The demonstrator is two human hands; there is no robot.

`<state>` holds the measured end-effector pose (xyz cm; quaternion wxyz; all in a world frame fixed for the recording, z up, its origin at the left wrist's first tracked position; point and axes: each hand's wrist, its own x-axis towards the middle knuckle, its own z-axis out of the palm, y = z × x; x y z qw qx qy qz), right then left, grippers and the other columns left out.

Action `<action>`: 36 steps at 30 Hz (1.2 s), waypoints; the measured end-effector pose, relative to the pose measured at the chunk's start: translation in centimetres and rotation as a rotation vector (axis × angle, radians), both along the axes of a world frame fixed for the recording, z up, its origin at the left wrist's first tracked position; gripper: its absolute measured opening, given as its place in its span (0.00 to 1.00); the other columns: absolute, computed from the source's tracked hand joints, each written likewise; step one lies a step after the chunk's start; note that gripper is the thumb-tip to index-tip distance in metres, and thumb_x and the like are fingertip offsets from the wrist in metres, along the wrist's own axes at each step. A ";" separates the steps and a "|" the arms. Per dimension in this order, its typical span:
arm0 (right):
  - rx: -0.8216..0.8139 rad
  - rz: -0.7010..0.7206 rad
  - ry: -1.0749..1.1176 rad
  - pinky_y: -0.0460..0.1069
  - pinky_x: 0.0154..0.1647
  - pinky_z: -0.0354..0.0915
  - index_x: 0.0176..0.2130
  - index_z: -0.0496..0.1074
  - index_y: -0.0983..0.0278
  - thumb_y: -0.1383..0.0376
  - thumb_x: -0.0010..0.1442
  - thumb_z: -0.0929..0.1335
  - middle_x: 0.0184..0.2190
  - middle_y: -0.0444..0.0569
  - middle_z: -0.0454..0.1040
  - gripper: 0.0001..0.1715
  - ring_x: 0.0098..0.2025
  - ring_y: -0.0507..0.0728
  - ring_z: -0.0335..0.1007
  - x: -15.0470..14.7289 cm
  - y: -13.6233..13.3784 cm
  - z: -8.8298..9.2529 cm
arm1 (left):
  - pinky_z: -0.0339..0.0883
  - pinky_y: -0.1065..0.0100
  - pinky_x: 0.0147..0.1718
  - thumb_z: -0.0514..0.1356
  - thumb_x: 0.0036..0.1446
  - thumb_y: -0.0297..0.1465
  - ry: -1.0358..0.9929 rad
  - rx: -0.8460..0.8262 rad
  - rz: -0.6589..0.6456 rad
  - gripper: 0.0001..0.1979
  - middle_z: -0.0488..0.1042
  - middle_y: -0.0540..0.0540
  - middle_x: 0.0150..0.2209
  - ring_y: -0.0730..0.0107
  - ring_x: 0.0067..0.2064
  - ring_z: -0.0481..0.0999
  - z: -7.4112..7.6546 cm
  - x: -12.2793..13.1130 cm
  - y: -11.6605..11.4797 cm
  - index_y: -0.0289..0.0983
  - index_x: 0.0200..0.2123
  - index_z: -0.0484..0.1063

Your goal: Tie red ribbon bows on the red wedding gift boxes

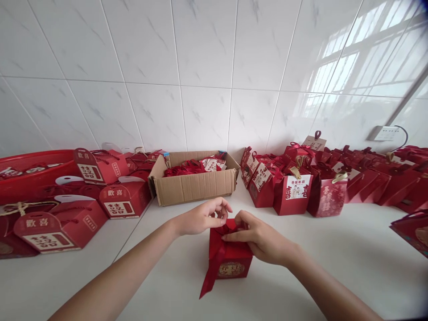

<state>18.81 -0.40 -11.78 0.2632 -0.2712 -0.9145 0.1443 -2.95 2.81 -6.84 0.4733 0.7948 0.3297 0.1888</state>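
Observation:
A small red gift box (249,256) with a gold emblem on its front stands on the white tabletop between my hands. A dark red ribbon (211,273) lies over its top, and one tail hangs down the front left side onto the table. My left hand (207,216) is at the box's upper left, fingers curled with thumb and fingertips close together; whether ribbon is between them is too small to tell. My right hand (259,234) bends over the top right, its thumb and fingers closed on the ribbon at the box's centre.
Behind the box sits an open cardboard box (195,189) of red ribbons and tags. Red handled boxes (63,225) and a red basket (40,157) are at left. Many red gift bags (292,200) stand at right, below a tiled wall (205,53).

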 end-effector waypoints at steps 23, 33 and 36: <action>-0.025 0.053 0.147 0.49 0.38 0.66 0.51 0.73 0.53 0.80 0.58 0.60 0.37 0.49 0.59 0.30 0.38 0.53 0.61 -0.1 0.7 -1.3 | 0.61 0.68 0.37 0.61 0.54 0.36 -0.064 0.017 0.065 0.13 0.69 0.53 0.28 0.71 0.33 0.68 -1.6 -0.1 0.2 0.39 0.41 0.66; -0.022 0.072 0.162 0.50 0.36 0.65 0.50 0.74 0.56 0.82 0.55 0.60 0.37 0.49 0.59 0.32 0.36 0.53 0.60 0.1 0.7 -1.6 | 0.60 0.69 0.35 0.58 0.58 0.40 -0.023 -0.006 0.094 0.12 0.68 0.53 0.28 0.72 0.33 0.66 -1.0 -0.1 -0.9 0.39 0.41 0.65; -0.008 0.065 0.143 0.50 0.36 0.65 0.48 0.75 0.59 0.81 0.56 0.59 0.35 0.50 0.59 0.29 0.36 0.54 0.60 0.1 0.5 -1.3 | 0.60 0.69 0.36 0.60 0.55 0.37 -0.002 0.033 0.160 0.11 0.66 0.54 0.27 0.72 0.33 0.65 -1.3 -0.2 -0.8 0.39 0.38 0.64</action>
